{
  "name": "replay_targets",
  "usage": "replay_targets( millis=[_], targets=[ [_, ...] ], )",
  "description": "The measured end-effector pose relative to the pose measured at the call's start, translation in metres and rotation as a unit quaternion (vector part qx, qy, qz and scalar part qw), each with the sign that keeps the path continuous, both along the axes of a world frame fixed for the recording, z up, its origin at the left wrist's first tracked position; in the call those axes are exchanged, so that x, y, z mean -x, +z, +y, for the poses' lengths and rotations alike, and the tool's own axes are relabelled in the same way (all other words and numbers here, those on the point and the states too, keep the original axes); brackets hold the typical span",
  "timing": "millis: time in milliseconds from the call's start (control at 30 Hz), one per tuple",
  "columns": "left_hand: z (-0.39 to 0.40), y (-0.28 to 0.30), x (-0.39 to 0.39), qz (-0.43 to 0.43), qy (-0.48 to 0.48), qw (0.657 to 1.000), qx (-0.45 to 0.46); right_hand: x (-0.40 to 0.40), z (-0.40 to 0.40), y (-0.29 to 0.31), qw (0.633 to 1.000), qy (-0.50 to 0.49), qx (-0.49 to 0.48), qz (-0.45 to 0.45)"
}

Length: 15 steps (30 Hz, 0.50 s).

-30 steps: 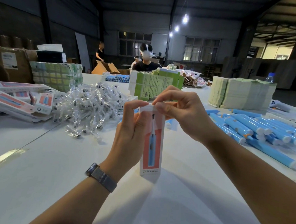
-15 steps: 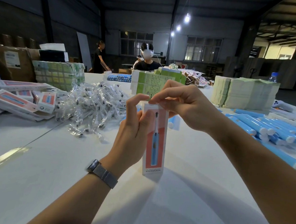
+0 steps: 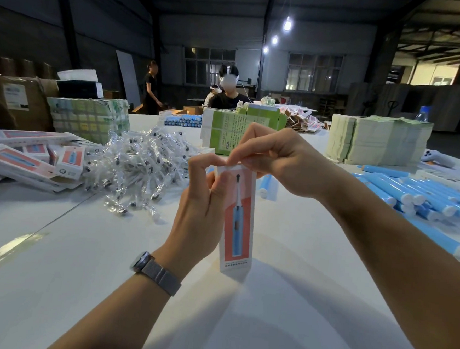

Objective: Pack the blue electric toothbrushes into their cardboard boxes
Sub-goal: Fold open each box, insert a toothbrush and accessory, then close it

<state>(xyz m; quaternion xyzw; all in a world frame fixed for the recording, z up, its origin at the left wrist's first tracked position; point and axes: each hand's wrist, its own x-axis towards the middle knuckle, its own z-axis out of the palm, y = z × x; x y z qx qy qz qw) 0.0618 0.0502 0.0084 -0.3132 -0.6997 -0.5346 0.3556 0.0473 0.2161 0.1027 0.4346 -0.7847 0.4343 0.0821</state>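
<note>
A tall white and red toothbrush box with a blue brush printed on it stands upright above the white table, its bottom flaps hanging open. My left hand grips its left side, fingers curled over the top edge. My right hand pinches the top flap from the right. Loose blue toothbrushes lie in a pile at the right. What is inside the box is hidden.
A heap of brush heads in clear bags lies left of centre. Packed boxes are stacked at the far left. Flat carton stacks and green boxes stand behind. People sit and stand at the far end.
The box rose a little off the table after standing on it. Both hands have closed in on its top edge, my left fingers curling over it.
</note>
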Motion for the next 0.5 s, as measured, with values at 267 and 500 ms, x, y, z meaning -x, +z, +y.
replay_targets(
  millis=[267, 500],
  targets=[
    [0.001, -0.004, 0.003, -0.020, -0.026, 0.999, -0.033, 0.004, -0.004, -0.020, 0.996, -0.009, 0.086, -0.028],
    [0.003, 0.000, -0.001, -0.016, -0.010, 1.000, -0.022, 0.009, -0.006, -0.034, 0.990, -0.038, 0.133, 0.041]
  ],
)
